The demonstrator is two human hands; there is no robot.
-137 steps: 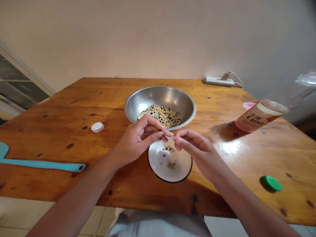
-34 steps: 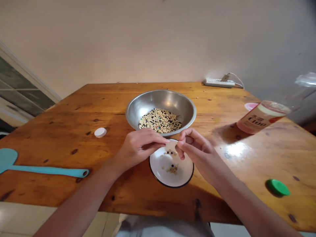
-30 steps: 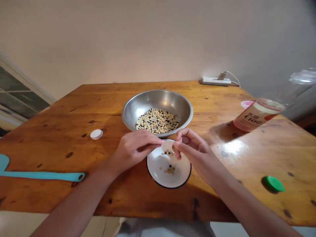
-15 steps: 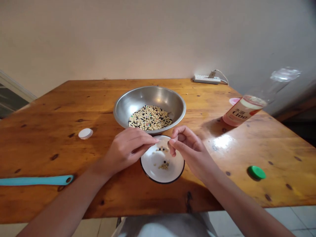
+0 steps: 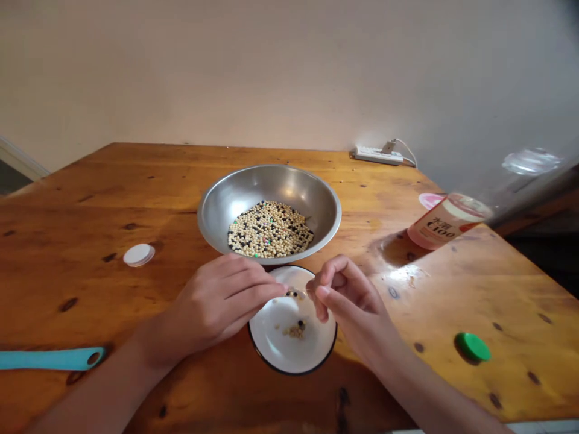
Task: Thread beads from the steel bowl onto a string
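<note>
A steel bowl [image 5: 217, 205] holding several cream, black and coloured beads [image 5: 269, 229] sits mid-table. Just in front of it lies a small white dish with a dark rim [image 5: 275, 355], with a few beads in it. My left hand [image 5: 217, 301] hovers over the dish's left edge, fingertips pinched together. My right hand [image 5: 341, 298] is over the dish's right edge, fingers curled in a pinch. The two pinches almost meet above the dish. What the fingertips hold is too small to make out.
A wooden table [image 5: 90, 199] carries a white cap [image 5: 139, 254] at left, a teal spatula handle [image 5: 49, 358] at the near left, a green cap [image 5: 473, 347] at right, a plastic bottle with pink liquid [image 5: 446, 221] and a power strip [image 5: 377, 157] by the wall.
Both hands stay pinched over the dish and have dropped slightly nearer to it. The view has swung right and lowered, so the spatula slid toward the left edge.
</note>
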